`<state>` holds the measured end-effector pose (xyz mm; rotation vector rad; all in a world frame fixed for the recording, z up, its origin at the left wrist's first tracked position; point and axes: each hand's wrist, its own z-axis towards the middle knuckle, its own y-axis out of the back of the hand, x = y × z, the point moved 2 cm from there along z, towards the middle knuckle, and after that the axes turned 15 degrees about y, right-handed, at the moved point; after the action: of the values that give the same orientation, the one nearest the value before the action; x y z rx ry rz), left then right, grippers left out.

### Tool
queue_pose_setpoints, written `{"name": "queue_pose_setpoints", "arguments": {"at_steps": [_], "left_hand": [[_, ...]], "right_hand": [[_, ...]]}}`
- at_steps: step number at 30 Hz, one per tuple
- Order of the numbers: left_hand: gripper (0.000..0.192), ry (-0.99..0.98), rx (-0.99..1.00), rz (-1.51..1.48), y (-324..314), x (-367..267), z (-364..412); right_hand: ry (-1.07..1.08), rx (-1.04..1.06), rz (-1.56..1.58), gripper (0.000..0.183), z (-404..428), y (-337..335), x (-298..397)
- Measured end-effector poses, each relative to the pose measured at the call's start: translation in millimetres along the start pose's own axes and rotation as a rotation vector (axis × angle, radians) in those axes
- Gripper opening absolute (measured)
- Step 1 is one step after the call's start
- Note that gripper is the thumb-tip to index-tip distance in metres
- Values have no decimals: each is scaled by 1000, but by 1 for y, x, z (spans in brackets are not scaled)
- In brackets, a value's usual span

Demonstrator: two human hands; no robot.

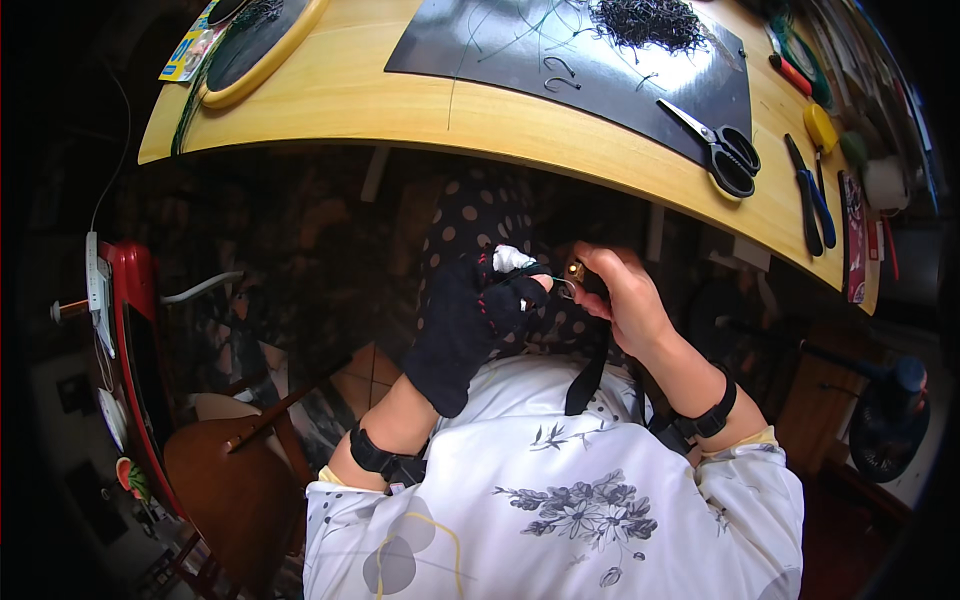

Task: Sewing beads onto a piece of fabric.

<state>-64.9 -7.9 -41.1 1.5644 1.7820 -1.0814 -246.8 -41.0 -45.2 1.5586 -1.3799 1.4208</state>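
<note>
My left hand (480,319) wears a black fingerless glove with red stitching, and white tape wraps one finger. Its thumb and forefinger pinch a small fish hook (570,288) with thin green line (541,276) at its shank. The hook's bend points towards my right hand (622,292), which is bare and curled close beside it. At the right fingertips sits a shiny brass-coloured piece (576,270); whether it is held or worn cannot be told. Both hands are above my lap, below the table's front edge. The right fingers' undersides are hidden.
On the wooden table (315,112) lies a black mat (480,56) with a pile of hooks (649,24), loose hooks (561,84) and scissors (724,154). Pliers (810,199) lie right; a yellow-rimmed tray (259,75) with green line stands left. A wooden chair (232,487) is at lower left.
</note>
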Motion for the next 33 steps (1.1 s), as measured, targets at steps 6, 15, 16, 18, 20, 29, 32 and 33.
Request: {"name": "queue_pose_setpoints", "arguments": {"at_steps": [6, 15, 16, 18, 20, 29, 32, 33], "left_hand": [[11, 42, -16, 7, -1, 0, 0], [12, 31, 7, -82, -3, 3, 2], [12, 31, 5, -82, -3, 1, 1], [11, 67, 10, -22, -4, -4, -3], [11, 71, 6, 3, -4, -6, -4], [12, 79, -4, 39, -4, -7, -3], [11, 58, -10, 26, -1, -3, 0], [11, 42, -20, 14, -1, -3, 1]], "right_hand": [[-8, -4, -14, 33, 1, -5, 4], [-8, 32, -52, 35, 1, -6, 6], [-16, 53, -55, 35, 1, -6, 6], [-22, 45, -61, 35, 1, -7, 6], [-27, 36, -67, 35, 0, -7, 7], [-49, 16, -61, 38, -5, -7, 18], [328, 145, -178, 36, -20, 2, 43], [484, 77, -262, 38, -27, 5, 62]]}}
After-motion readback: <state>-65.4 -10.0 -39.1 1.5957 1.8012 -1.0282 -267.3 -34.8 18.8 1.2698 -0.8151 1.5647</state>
